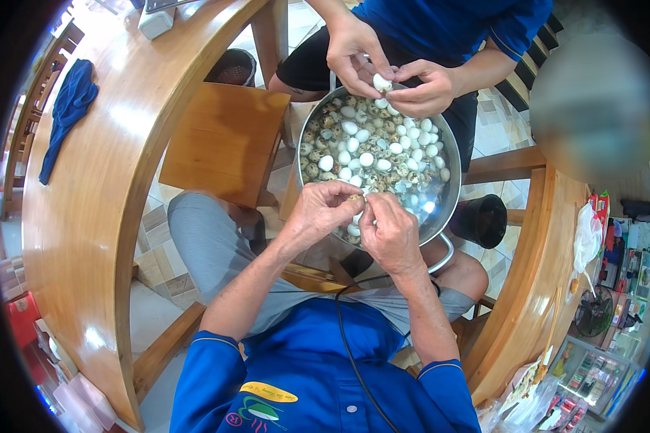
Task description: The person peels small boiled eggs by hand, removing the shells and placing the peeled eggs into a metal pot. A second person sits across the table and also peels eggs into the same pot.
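Note:
A large steel pot [448,162] holds water with several white peeled eggs [365,159], speckled quail eggs and shell bits. Over its near edge, my left hand [323,215] pinches a small speckled quail egg [354,198], partly hidden by my fingers. My right hand [387,232] is curled against the same egg, its thumb and fingertips touching it. Above the pot's far side, another person's two hands [426,90] hold a white egg [382,83] with shell at its lower part.
A curved wooden table [94,238] bearing a blue cloth [68,119] stands left; another table [542,238] with plastic bags is right. A wooden stool [213,144] and a basket [231,66] are beyond my left leg. A black bucket [482,220] sits right of the pot.

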Tool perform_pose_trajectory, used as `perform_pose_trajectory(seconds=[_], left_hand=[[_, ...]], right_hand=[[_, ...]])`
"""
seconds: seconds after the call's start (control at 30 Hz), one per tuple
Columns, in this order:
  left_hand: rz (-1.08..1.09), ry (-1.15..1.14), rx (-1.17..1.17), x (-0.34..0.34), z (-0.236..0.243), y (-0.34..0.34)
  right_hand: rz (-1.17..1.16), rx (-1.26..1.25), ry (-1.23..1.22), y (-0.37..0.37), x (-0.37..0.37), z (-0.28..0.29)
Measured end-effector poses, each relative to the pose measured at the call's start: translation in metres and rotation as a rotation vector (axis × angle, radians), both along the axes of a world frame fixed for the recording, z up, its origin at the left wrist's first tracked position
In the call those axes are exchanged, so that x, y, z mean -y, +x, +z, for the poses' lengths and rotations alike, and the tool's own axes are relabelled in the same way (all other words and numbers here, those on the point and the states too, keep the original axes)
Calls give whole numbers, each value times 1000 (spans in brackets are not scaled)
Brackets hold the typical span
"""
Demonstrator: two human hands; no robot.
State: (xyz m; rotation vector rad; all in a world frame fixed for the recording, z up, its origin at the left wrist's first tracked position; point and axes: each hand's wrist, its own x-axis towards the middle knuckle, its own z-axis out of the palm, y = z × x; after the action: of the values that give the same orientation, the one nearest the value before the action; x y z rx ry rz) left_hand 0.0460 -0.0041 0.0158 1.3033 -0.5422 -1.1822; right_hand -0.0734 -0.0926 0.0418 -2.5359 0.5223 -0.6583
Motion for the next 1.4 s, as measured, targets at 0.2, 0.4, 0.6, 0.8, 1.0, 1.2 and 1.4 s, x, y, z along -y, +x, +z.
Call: perform_pose_trajectory(seconds=[0.2,0.4,0.6,0.8,1.0,1.2,1.4], left_hand=[[43,-61,-114,-1,-2,0],[65,-84,-100,1,-4,-2],[20,-14,21,0,-3,0],[-1,7,53,0,0,0],[-45,-17,-39,-2,3,1],[24,-164,-320,0,-3,-2],[-4,-214,-510,-2,-5,3]], right_hand=[[-6,99,-2,2,1,-2],[20,92,-9,3,0,-1],[31,62,-58,4,1,-2],[24,10,-9,3,0,-3],[-18,73,103,2,7,-3],[-108,55,171,-4,8,-9],[-143,-3,155,-8,13,-20]])
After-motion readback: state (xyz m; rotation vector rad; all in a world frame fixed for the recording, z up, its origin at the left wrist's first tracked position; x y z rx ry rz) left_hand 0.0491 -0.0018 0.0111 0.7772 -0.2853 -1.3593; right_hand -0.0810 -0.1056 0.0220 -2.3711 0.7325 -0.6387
